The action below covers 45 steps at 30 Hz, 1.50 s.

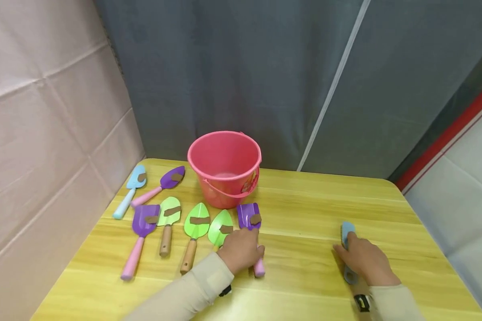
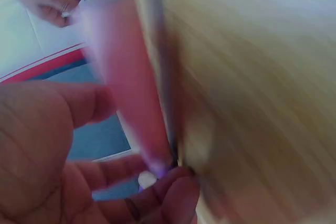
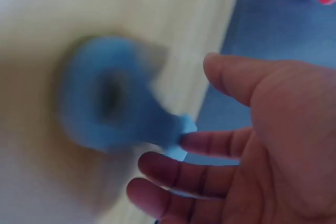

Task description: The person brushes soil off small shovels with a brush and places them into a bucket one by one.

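Observation:
My left hand (image 1: 241, 252) is over the pink handle of a small purple shovel (image 1: 247, 211), whose blade points toward the bucket. In the left wrist view, its fingers curl at the neck below the blurred pink handle (image 2: 123, 66), with the thumb against the handle's side. Farther right, my right hand (image 1: 365, 261) reaches over a blue brush (image 1: 347, 228) with a round hole in its handle end. Seen from the right wrist, the fingertips touch the neck of the blue handle (image 3: 105, 108), while the thumb stands apart from it.
A pink bucket (image 1: 225, 156) stands at the table's back edge. To its left and front lie a light blue trowel (image 1: 136, 177), a purple trowel (image 1: 172, 178), a wider purple shovel (image 1: 144, 220) and several green trowels (image 1: 197, 214), with brown patches on the blades. Curtains (image 1: 241, 67) border the wooden table (image 1: 301, 214).

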### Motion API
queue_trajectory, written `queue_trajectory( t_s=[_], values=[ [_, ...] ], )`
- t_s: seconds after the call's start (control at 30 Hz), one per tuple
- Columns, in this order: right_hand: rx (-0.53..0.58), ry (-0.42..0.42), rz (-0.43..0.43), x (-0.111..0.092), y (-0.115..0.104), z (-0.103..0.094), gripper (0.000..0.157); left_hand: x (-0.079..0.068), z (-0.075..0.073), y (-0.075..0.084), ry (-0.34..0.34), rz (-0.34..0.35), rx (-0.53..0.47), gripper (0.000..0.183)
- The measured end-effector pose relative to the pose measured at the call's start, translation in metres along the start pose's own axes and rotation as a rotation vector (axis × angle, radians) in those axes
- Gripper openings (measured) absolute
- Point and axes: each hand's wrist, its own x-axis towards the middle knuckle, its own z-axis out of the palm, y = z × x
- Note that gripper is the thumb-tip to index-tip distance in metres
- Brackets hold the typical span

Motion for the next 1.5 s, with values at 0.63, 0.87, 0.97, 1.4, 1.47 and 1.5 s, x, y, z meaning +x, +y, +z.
queue_trajectory(
  t_s=[0.63, 0.87, 0.97, 1.4, 1.47, 1.5],
  values=[
    [-0.037, 0.539, -0.42, -0.007, -0.01, 0.005, 0.045, -0.02, -0.009, -0.019, 0.11, 0.167, -0.102, 0.011],
    [-0.063, 0.684, -0.631, -0.018, -0.066, 0.007, 0.041, -0.028, -0.025, -0.014, 0.106, 0.194, -0.137, 0.02],
    [-0.071, 0.684, -0.704, -0.018, -0.085, 0.012, 0.037, -0.029, -0.027, -0.012, 0.136, 0.202, -0.128, 0.022],
    [-0.138, 0.58, -0.601, -0.013, -0.104, 0.021, 0.029, -0.042, -0.031, 0.0, 0.201, 0.226, -0.091, 0.028],
    [-0.117, 0.622, -0.542, -0.012, -0.101, 0.018, 0.029, -0.043, -0.031, 0.001, 0.191, 0.209, -0.11, 0.029],
    [-0.102, 0.637, -0.521, -0.013, -0.1, 0.017, 0.03, -0.044, -0.03, 0.001, 0.188, 0.202, -0.117, 0.029]
  ],
)
